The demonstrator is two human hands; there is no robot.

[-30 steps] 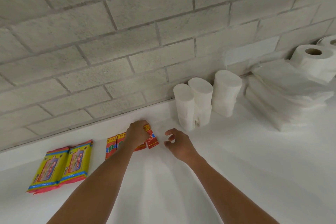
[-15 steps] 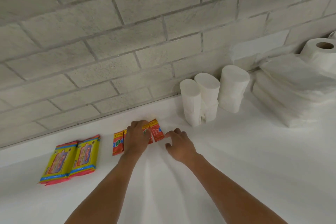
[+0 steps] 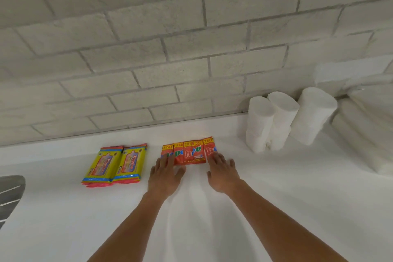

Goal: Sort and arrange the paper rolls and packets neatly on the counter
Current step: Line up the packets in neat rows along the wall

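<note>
While the red packets (image 3: 188, 152) lie in a row near the wall, we keep both hands flat and apart, left hand (image 3: 164, 173) and right hand (image 3: 223, 171) at either end, squaring them gently on the bench (image 3: 276, 208).

"Giggles" on yellow packets (image 3: 114, 165), "TRIPLE" on red packets (image 3: 188, 152)

We see a white counter (image 3: 276, 208) running along a brick wall. Directly on it lie two yellow packets (image 3: 116, 165) side by side, a row of red packets (image 3: 189, 152) beside them, and — further right — three upright paper rolls (image 3: 282, 119).
</note>
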